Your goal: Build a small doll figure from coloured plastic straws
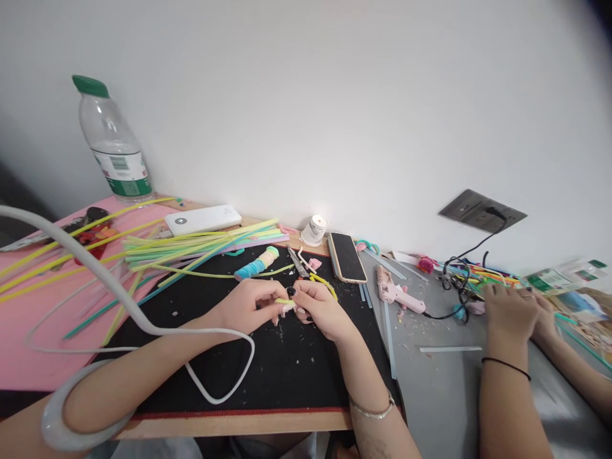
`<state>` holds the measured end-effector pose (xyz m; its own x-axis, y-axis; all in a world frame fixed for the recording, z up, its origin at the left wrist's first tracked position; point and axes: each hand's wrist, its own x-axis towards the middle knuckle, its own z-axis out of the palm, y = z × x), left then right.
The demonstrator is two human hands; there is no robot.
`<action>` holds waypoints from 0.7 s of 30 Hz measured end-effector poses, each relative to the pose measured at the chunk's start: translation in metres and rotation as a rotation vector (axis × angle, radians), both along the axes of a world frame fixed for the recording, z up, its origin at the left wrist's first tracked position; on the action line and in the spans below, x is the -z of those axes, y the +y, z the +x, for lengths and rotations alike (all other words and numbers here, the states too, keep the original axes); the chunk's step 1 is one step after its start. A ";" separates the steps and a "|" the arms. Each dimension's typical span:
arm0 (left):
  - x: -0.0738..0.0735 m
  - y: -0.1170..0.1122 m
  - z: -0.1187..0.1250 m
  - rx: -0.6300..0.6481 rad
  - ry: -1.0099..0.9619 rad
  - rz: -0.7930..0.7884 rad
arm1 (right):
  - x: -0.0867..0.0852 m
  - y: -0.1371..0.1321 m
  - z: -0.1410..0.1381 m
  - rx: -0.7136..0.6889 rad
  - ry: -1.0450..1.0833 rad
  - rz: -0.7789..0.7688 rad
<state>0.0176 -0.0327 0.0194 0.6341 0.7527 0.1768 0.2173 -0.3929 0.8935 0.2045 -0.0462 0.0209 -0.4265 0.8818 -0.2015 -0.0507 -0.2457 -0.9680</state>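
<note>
My left hand [251, 305] and my right hand [319, 307] meet over a black mat [287, 363]. Both pinch a short yellow-green stick piece [284, 301] between their fingertips. A curved yellow strip [325, 282] lies just behind my right hand. A blue and cream wound roll [258, 264] lies on the mat beyond my left hand. Small scissors [296, 260] and a pink clip rest near it. A white bangle sits on my left forearm, a thin bracelet on my right wrist.
Long neon sticks [201, 245] fan across a pink sheet [29, 331] at left, near a plastic bottle [113, 143] and a white power bank [203, 219]. A phone [347, 257], pink glue gun [396, 292] and another person's hands [514, 312] lie right. A white cable [143, 322] crosses my left arm.
</note>
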 end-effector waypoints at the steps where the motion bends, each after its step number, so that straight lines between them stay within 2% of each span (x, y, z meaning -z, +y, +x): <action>1: 0.000 0.000 0.000 -0.009 0.009 0.066 | 0.000 0.000 0.000 -0.004 0.025 -0.028; 4: 0.004 0.001 -0.002 -0.018 0.026 0.339 | 0.000 0.000 -0.001 -0.033 0.093 -0.164; 6: 0.007 0.001 -0.003 0.010 0.020 0.456 | -0.001 -0.001 -0.002 -0.078 0.112 -0.259; 8: 0.009 0.001 -0.004 0.015 0.008 0.455 | -0.001 -0.002 -0.004 -0.114 0.120 -0.299; 9: 0.009 0.001 -0.003 -0.002 -0.002 0.401 | -0.001 -0.002 -0.005 -0.107 0.124 -0.281; 11: 0.008 0.002 -0.002 -0.068 -0.053 0.198 | 0.000 -0.001 -0.007 -0.013 0.112 -0.150; 13: 0.006 0.004 0.000 -0.136 -0.154 -0.041 | 0.000 -0.001 -0.007 0.139 0.038 0.092; 15: 0.005 0.006 0.002 -0.169 -0.259 -0.215 | -0.001 0.000 -0.006 0.263 -0.111 0.348; 18: 0.005 0.009 0.003 -0.180 -0.343 -0.344 | -0.004 -0.002 -0.003 0.299 -0.378 0.620; 21: 0.006 0.009 0.003 -0.166 -0.372 -0.428 | -0.006 -0.004 -0.002 0.264 -0.549 0.803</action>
